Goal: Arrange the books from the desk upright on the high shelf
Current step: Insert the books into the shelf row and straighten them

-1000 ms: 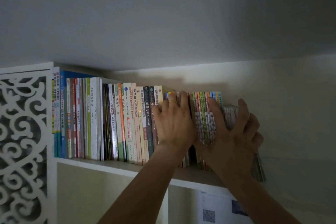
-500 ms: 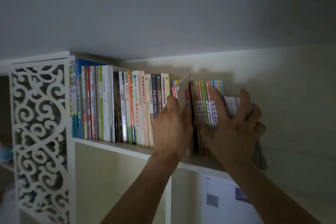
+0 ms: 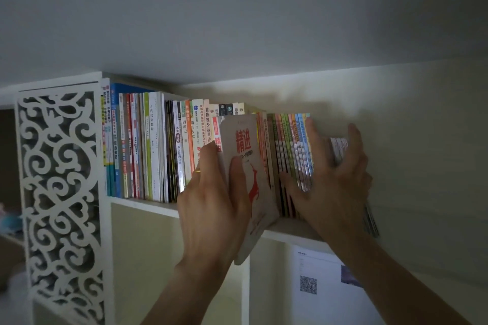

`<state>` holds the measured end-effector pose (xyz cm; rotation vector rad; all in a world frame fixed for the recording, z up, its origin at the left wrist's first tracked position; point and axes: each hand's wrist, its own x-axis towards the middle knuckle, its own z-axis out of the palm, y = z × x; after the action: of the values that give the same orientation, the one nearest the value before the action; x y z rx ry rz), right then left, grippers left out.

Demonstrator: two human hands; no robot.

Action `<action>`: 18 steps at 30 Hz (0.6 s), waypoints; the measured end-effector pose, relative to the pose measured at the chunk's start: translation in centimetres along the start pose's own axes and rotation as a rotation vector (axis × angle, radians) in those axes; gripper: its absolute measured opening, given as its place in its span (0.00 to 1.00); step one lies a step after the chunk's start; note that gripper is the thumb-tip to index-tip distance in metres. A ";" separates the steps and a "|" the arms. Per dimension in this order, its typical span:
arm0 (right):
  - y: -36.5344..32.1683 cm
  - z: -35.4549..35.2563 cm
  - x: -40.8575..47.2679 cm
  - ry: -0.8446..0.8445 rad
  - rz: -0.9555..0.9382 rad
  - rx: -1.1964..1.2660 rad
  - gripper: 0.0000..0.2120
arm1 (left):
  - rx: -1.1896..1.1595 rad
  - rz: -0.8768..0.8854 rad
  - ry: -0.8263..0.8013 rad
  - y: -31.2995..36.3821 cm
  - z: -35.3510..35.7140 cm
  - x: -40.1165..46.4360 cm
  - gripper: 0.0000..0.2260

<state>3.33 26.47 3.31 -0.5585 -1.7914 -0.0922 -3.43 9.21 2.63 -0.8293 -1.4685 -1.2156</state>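
Left hand: left hand (image 3: 211,208) grips a beige book (image 3: 249,174), thumb on the front cover, fingers behind it, a gold ring on one finger.
Right hand: right hand (image 3: 330,182) spread flat, fingers straight, pressing against the spines of the thin colourful books (image 3: 293,150) and a small stack (image 3: 339,148) at the row's right end; it clasps nothing.
Beige book: red characters and a red deer on the cover; tilted, top leaning left, lower corner hanging below the front edge of the high shelf (image 3: 148,206), partly out of the row.
Position in row: beige book sits between the taller row of books (image 3: 158,145) on its left and the thin colourful books on its right.
Row of books: upright, spines outward, packed close, starting at the shelf's left wall.
High shelf: white board just under the ceiling (image 3: 237,13).
Side panel: white carved scroll panel (image 3: 59,192) on the left of the unit.
Below: paper sheet with a QR code (image 3: 308,285) on the wall under the shelf.
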 end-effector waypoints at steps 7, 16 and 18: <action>4.9 -2.0 -2.4 -0.190 0.216 0.289 0.50 | -0.167 -0.018 -0.036 2.0 0.0 0.6 0.07; 5.4 -3.1 -1.2 -0.162 0.309 0.035 0.31 | -0.270 -0.023 -0.091 6.2 0.7 0.2 0.10; 6.3 -4.2 -1.1 -0.119 0.350 0.040 0.28 | -0.287 -0.011 -0.095 7.7 1.8 0.0 0.09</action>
<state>9.91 30.27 2.13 -0.8537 -1.7791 0.2213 3.24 12.88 4.68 -1.0850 -1.3933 -1.4336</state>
